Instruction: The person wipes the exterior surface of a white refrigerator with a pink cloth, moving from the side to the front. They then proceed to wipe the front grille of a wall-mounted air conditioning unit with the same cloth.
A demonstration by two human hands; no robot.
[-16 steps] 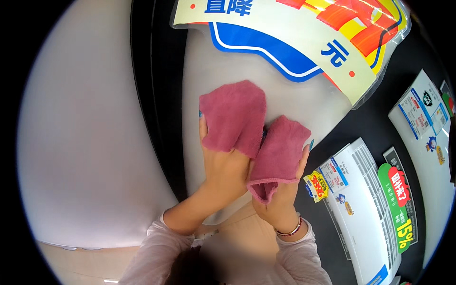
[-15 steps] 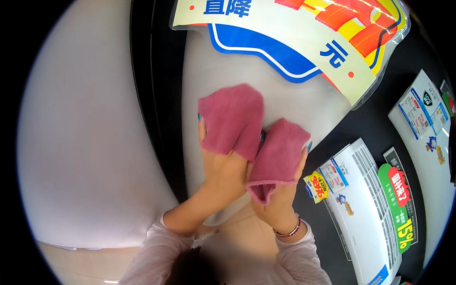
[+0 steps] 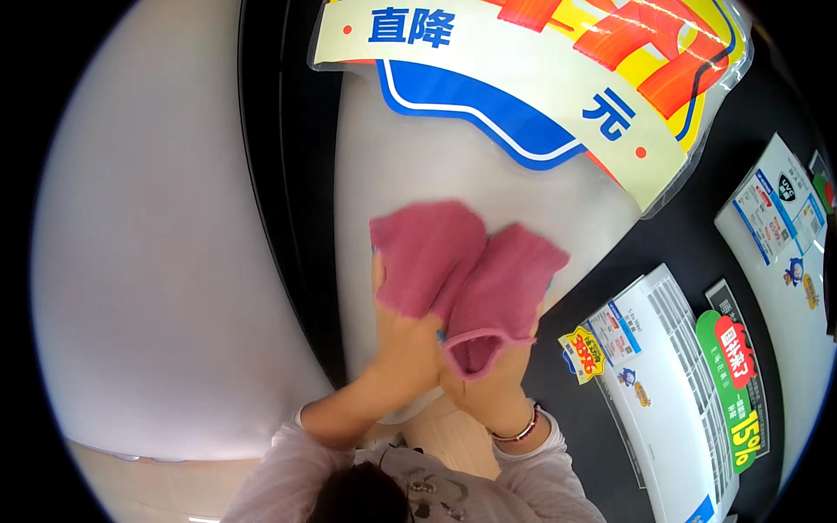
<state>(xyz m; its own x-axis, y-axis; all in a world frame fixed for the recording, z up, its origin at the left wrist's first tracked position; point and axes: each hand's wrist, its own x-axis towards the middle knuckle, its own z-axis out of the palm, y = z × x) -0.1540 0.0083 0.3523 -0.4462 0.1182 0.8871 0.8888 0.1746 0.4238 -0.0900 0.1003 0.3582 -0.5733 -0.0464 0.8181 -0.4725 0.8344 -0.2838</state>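
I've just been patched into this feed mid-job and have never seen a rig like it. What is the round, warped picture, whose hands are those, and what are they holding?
There is no machine here: a person wears a wide fisheye camera on the head, looking down at their own bare hands, so straight edges bend toward the rim. The forearms enter from the lower edge. The left hand and the right hand each press a pink cloth against a smooth white appliance panel; the right hand's cloth overlaps the other. A large coloured promotional sign hangs above the cloths. To the right, white appliances with stickers stand against black. A bracelet circles the right wrist.
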